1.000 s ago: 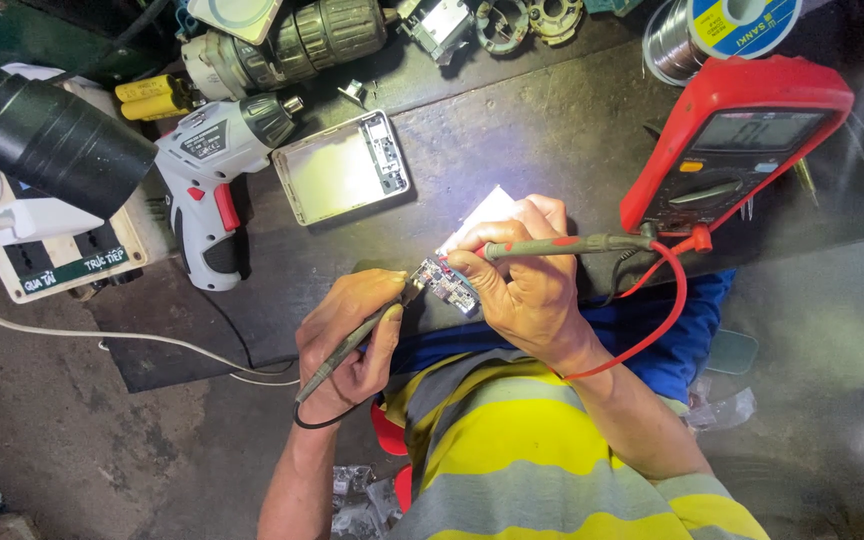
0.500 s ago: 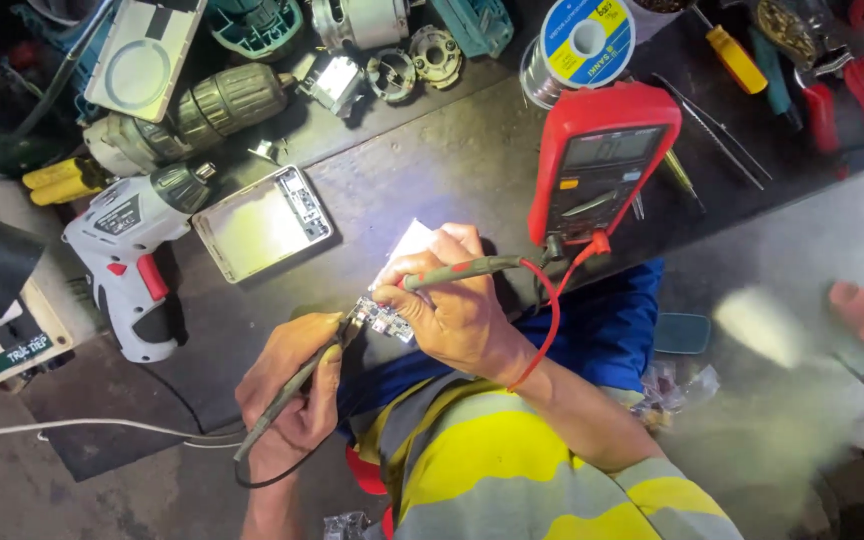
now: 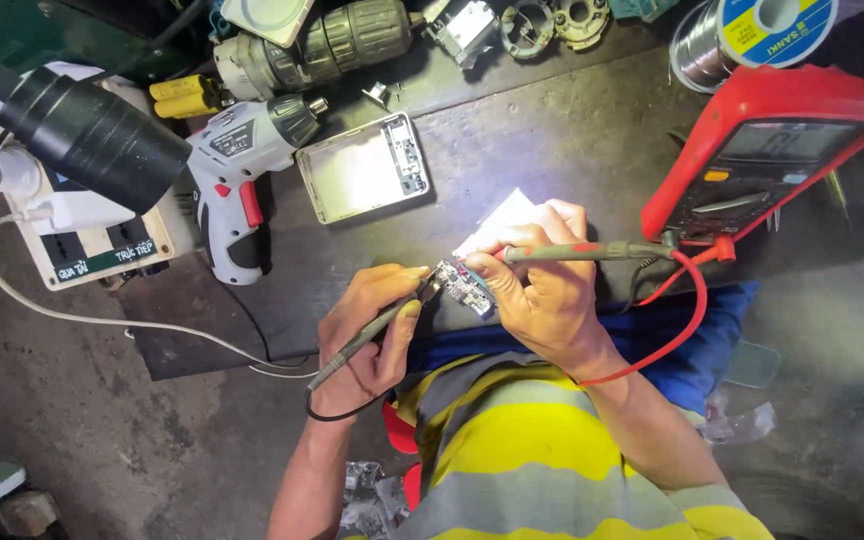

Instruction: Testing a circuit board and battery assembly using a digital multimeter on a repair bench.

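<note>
A small circuit board (image 3: 467,286) sits between my two hands at the front edge of the dark workbench. My left hand (image 3: 370,330) grips a black test probe (image 3: 367,338) whose tip touches the board's left end. My right hand (image 3: 542,285) pinches the board and also holds the red-banded test probe (image 3: 582,251), its tip on the board. A red lead (image 3: 687,310) loops from that probe to the red multimeter (image 3: 762,155) at the right. A brightly lit white piece (image 3: 497,225) lies just behind the board.
On the bench lie a white cordless screwdriver (image 3: 242,175), an opened flat device casing (image 3: 364,167), a green motor body (image 3: 317,48), yellow batteries (image 3: 184,97) and a solder spool (image 3: 752,35). A black lamp head (image 3: 92,135) and white socket box (image 3: 102,245) stand at the left.
The view has swung back left and down, so the bench items shifted right in frame. Both hands keep the probes on the board; their grip has not changed.
</note>
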